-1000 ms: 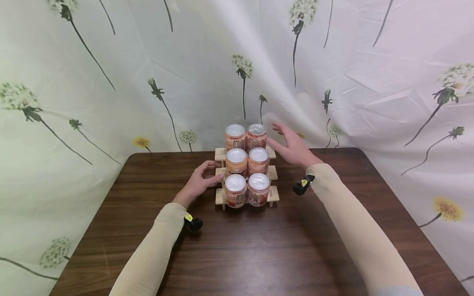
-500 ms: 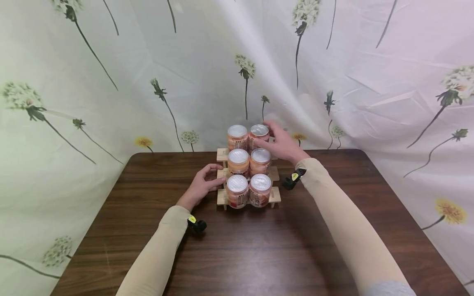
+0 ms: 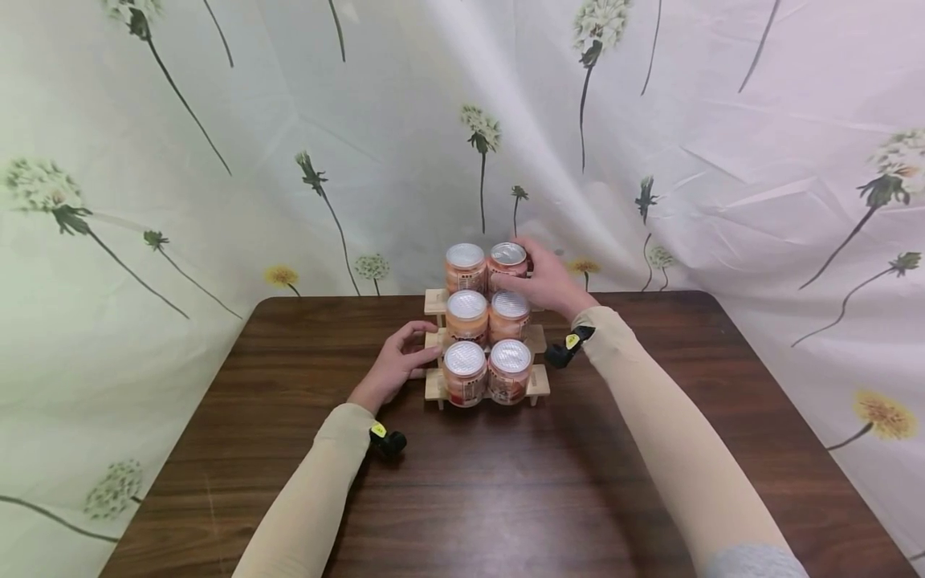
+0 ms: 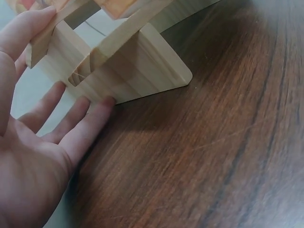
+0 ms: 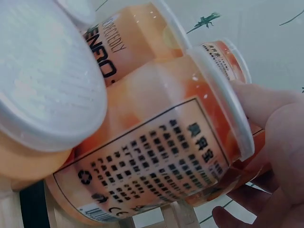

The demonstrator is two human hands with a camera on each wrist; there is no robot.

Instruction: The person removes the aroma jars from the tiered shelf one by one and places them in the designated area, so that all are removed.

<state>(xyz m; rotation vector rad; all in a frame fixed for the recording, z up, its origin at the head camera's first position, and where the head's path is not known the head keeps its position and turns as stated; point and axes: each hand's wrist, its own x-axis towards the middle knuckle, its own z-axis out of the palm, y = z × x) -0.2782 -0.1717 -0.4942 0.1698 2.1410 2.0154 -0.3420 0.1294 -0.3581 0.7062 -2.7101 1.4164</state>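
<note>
Orange-labelled cans with silver lids stand in pairs on a three-tier pale wooden rack [image 3: 538, 380]. My right hand [image 3: 547, 282] grips the back right can [image 3: 509, 254], thumb on its front and fingers behind. In the right wrist view, a nearer labelled can [image 5: 142, 137] hides much of the held one, and the thumb shows above the other fingers. My left hand [image 3: 395, 363] holds the left end of the rack's middle tier between thumb and fingers. In the left wrist view, the other fingers [image 4: 80, 128] stretch against the rack's side panel [image 4: 137, 71].
The rack stands toward the far side of a dark wood table [image 3: 462, 498]. Right behind the table hangs a white cloth [image 3: 405, 120] with a dandelion print. Two cans [image 3: 510, 373] fill the front tier, between the two arms.
My right hand has moved left from beside the rack onto the back right can and now grips it. The left hand stays at the rack's left side.
</note>
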